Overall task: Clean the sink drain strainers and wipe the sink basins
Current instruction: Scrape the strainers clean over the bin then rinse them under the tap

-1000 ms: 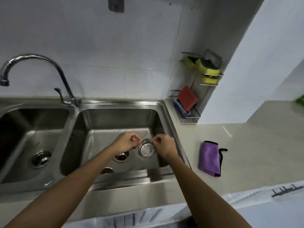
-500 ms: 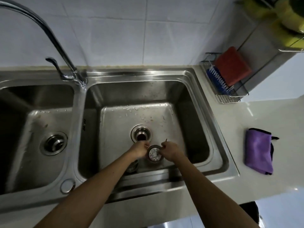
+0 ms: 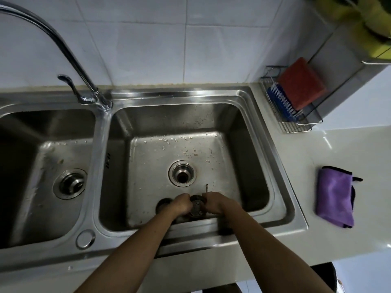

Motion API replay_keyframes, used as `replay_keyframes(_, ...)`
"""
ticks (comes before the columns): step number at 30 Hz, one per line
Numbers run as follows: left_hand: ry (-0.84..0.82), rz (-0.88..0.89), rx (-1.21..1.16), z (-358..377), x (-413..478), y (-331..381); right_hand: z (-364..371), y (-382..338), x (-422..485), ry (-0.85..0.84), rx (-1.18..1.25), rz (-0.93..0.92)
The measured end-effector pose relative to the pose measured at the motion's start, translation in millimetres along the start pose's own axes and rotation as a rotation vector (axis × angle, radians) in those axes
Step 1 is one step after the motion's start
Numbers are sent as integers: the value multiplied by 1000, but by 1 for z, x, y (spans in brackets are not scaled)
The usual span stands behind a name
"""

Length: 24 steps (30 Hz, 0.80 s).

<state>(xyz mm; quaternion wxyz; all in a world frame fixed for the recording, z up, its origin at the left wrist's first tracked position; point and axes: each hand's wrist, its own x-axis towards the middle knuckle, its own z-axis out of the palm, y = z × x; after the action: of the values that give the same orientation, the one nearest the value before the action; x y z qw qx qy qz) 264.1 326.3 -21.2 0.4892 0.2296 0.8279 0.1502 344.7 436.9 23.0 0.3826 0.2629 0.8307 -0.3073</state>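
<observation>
Holding the strainer lower, hands nearer the basin floor.

Dim, soft-focus view; glare streaks the countertop.

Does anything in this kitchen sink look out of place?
Yes: the right basin's drain gapes open; its strainer is out, held between the left hand and right hand. The left basin's strainer sits in place.

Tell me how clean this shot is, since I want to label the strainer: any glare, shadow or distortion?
Head view: wide-angle bending curves the faucet and sink rim; glare streaks the rim and counter; the strainer, held between the left hand and right hand, sits in dim shadow, holes barely readable; the sponges at the top corner look soft.
</observation>
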Motion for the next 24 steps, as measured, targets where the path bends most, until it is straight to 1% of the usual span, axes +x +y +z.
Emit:
replay_keyframes(2,23,-14,-22,0,-7,3,-8,4,-9,29,-37,-11)
replay_keyframes(3,45,-19,-30,-1,-10,6,-15,8,-15,71,-49,-25)
replay_keyframes(5,97,-17,-27,-3,-16,15,-35,16,-31,187,-42,-75)
replay_keyframes(8,175,36,-20,-11,-26,48,-78,37,-62,407,29,-148)
replay_keyframes(10,261,110,-1,-16,-28,79,-112,53,-79,561,14,-181)
replay_keyframes(13,432,281,116,-16,-29,131,-161,76,-104,804,12,-213)
replay_keyframes(15,491,394,192,-11,-30,166,-185,88,-119,975,24,-217)
replay_keyframes(17,495,471,321,-3,-34,199,-201,101,-136,1127,29,-181)
replay_keyframes(19,456,504,452,7,-34,227,-212,115,-149,1218,1,-133)
replay_keyframes(21,402,498,569,17,-33,247,-219,127,-158,1247,-34,-60)
replay_keyframes(24,323,446,720,32,-31,262,-226,144,-164,1195,-44,34)
